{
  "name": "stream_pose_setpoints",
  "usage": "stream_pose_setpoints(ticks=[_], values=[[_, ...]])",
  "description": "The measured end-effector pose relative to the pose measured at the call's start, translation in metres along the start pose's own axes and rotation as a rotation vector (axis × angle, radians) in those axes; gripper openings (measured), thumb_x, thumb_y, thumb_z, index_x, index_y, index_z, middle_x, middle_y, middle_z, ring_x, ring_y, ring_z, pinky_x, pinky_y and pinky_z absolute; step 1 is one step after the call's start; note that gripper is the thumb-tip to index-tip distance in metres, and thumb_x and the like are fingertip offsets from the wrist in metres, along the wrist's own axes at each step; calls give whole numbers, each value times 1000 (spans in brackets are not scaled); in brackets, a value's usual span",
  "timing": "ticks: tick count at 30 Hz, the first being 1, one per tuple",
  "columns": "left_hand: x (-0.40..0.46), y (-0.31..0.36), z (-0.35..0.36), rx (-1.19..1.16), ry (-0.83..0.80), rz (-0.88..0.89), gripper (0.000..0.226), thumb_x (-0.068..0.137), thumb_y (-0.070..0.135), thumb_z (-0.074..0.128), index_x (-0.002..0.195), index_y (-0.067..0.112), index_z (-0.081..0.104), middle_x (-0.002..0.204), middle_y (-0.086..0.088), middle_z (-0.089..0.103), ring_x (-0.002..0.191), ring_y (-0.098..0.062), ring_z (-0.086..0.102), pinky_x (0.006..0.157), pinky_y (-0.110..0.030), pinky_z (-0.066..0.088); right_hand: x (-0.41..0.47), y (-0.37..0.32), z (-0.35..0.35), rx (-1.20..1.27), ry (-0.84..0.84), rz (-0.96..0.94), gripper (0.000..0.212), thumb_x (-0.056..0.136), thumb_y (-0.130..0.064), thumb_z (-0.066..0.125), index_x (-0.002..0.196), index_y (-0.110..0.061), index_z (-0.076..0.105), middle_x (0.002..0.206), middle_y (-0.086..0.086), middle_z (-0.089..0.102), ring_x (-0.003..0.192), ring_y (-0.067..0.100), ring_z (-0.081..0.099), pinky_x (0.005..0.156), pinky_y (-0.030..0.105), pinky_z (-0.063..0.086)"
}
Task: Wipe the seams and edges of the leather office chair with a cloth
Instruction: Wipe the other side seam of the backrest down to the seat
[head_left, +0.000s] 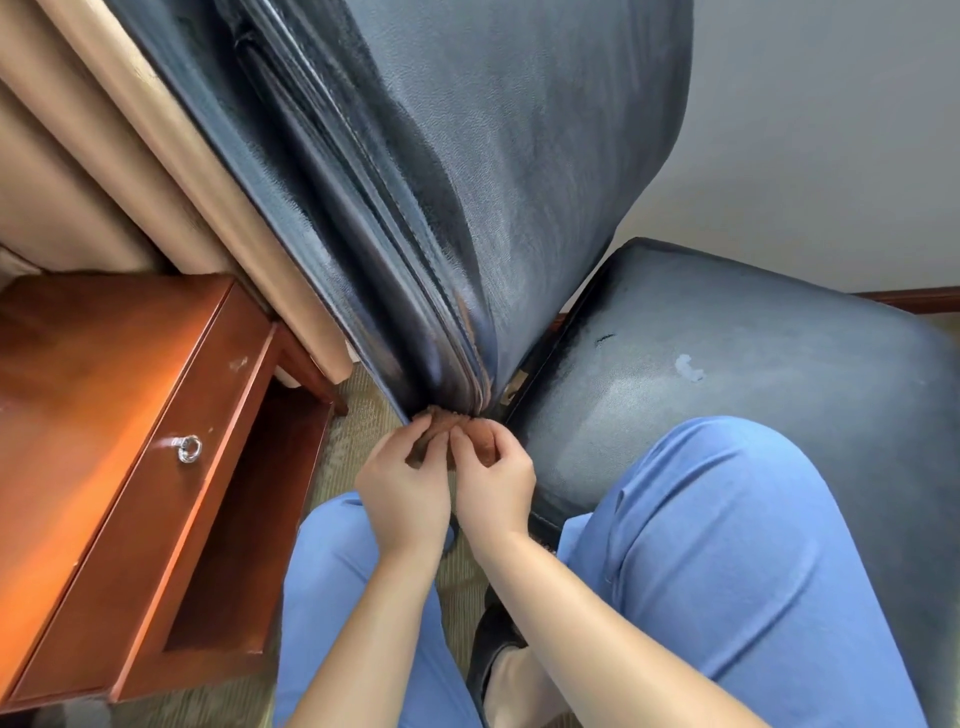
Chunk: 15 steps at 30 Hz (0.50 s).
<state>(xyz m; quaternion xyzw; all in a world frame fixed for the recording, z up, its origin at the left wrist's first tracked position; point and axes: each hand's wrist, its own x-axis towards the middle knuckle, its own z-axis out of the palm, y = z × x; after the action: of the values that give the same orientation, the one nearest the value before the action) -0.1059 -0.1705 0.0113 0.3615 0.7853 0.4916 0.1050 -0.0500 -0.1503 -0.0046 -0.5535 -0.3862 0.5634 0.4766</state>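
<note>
Nearest you, your knee in blue trousers rests on the chair seat (727, 353), just right of the cloth (441, 431). Take that cloth as the landmark: it is a small brown wad pressed against the bottom end of the backrest (493, 156), where the stitched side seams (374, 218) run down and bunch together.

Both hands sit directly below the cloth, close enough that they almost touch. Your left hand (402, 493) has its fingers curled, pinching the cloth's left part between thumb and fingertips. Your right hand (493, 483) is curled the same way on the cloth's right part, thumb tucked in front. Both forearms come up from below and converge there, wrists slightly bent back, so the 2 hands work as 1 narrow grip, not a flat wiping palm.

As for progress, I judge you are at the low end of one side seam. The leather above the cloth looks streaked, which may be wiping marks, though it could equally be wear or glare. On the seat to the cloth's right a pale smudge and a dusty sheen show, so its edges likely remain to do. The backrest's far edge, up and right of the cloth, gives no clear sign either way.

Left of the cloth stands a wooden desk (104, 415) with a ring-pull drawer (188, 448), and beyond it a beige curtain (78, 182).
</note>
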Motion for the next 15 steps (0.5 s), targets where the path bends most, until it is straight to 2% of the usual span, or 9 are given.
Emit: stream_pose_setpoints(ticks=[2,5,10,13,15], values=[[-1,-3,4,-15,12,-65,22,85,4,67,105,8,75,98,-2,71,89,-11,61,80,-8,39,5,6,2,-33,2,15,7,82,-14,65,76,-18,64,67,-10,64,64,0,56,66,17,45],[1,-8,10,9,21,-52,22,86,4,66,106,9,75,102,-3,73,92,-12,63,86,-18,43,15,11,5,-77,-20,22,18,82,-12,63,67,-20,60,59,-13,59,59,0,51,61,16,44],[10,-21,23,129,-90,-94,23,88,12,65,108,11,74,104,-8,73,99,-24,65,82,-21,41,37,21,11,-106,10,179,14,81,-10,63,82,-19,73,76,-9,71,72,5,63,72,24,52],[13,-25,31,147,-96,-111,24,89,14,64,111,10,73,106,-11,72,101,-27,63,85,-26,44,49,18,11,-162,-9,224,13,81,-10,63,82,-20,71,80,-6,71,77,10,65,65,20,48],[13,-30,35,183,-149,-144,23,89,15,64,110,10,73,106,-11,72,101,-27,63,80,-24,42,53,18,8,-265,-28,254,13,82,-11,63,80,-23,68,82,-5,69,81,14,65,66,21,45]])
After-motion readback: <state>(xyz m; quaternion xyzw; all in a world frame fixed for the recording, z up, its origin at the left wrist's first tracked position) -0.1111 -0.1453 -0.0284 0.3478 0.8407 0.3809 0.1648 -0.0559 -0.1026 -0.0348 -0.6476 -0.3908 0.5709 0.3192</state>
